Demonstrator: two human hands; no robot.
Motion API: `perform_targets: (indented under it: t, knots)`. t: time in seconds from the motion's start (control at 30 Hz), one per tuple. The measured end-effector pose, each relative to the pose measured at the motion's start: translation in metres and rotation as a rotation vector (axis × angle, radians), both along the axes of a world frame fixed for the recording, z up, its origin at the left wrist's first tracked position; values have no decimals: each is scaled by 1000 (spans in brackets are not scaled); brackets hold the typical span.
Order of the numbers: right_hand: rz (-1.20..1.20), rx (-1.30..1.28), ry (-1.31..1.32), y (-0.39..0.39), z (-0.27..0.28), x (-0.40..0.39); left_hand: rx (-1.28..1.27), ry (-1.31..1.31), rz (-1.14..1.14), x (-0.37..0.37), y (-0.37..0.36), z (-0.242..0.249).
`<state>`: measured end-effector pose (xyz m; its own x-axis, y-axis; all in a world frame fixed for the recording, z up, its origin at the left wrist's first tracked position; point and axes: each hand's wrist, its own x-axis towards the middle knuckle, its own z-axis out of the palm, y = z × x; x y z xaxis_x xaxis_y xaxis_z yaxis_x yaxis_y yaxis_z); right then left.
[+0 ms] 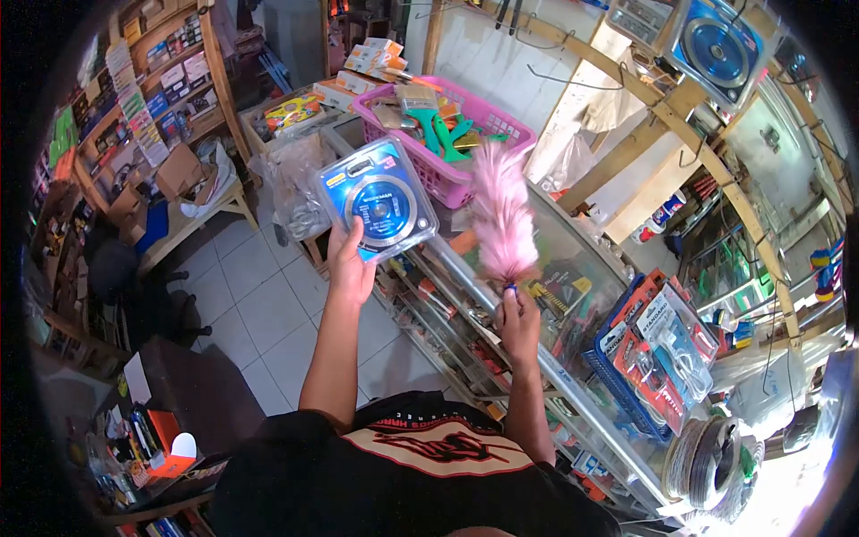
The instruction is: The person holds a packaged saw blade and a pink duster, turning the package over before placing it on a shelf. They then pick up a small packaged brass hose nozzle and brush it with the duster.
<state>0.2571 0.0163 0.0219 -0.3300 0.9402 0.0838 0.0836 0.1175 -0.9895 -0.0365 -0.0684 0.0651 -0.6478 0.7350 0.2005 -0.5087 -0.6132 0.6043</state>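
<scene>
A clear plastic pack with a round blue blade (383, 208) is held up in my left hand (352, 264), whose thumb lies on its front and whose other fingers are mostly hidden behind it. My right hand (519, 327) is closed round the handle of a pink feather duster (504, 215), with the feathers pointing up. The duster is to the right of the pack, and the two are apart. Beyond them a pink basket (514, 128) holds green-handled brushes (437, 134) and other small goods.
A glass display counter (573, 233) with a metal edge runs diagonally at the right. On it lie a blue tray of packaged goods (658, 349) and wire coils (702, 461). Another blade pack (718, 52) hangs upper right. Shelves (148, 54) and a wooden table (210, 208) stand left.
</scene>
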Motion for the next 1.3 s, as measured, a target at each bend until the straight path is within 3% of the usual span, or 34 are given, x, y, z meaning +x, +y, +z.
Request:
perform_targets:
  t: [0.23, 0.37, 0.43, 0.53, 0.57, 0.67, 0.8, 0.83, 0.97, 1.1, 1.17, 1.3]
  knots:
    - [210, -197, 317, 7, 23, -15, -120, 243, -119, 39, 19, -7]
    - [293, -454, 745, -1, 36, -27, -158, 415, -107, 68, 24, -5]
    - [229, -315, 684, -2, 32, -34, -179, 494, -62, 74, 30, -15]
    - [151, -183, 621, -4, 39, -43, -240, 703, 178, 81, 32, -14]
    - [133, -164, 594, -6, 44, -42, -398, 822, 145, 77, 26, -11]
    - [88, -34, 536, -11, 49, -48, -559, 1052, 331, 82, 21, -10]
    - [20, 219, 348, -8, 41, -62, -522, 1038, 270, 89, 18, -7]
    - [-1, 268, 295, -12, 43, -67, -538, 995, 178, 91, 13, 5]
    - [240, 142, 255, -28, 64, -70, -583, 861, 211, 90, 11, 4]
    - [491, -43, 371, -29, 61, -77, -252, 399, -27, 80, 1, 6]
    - [533, -50, 405, -35, 61, -84, -186, 204, -198, 56, 5, -37]
    - [531, -197, 417, -36, 49, -88, 131, -164, -317, 65, -15, -2]
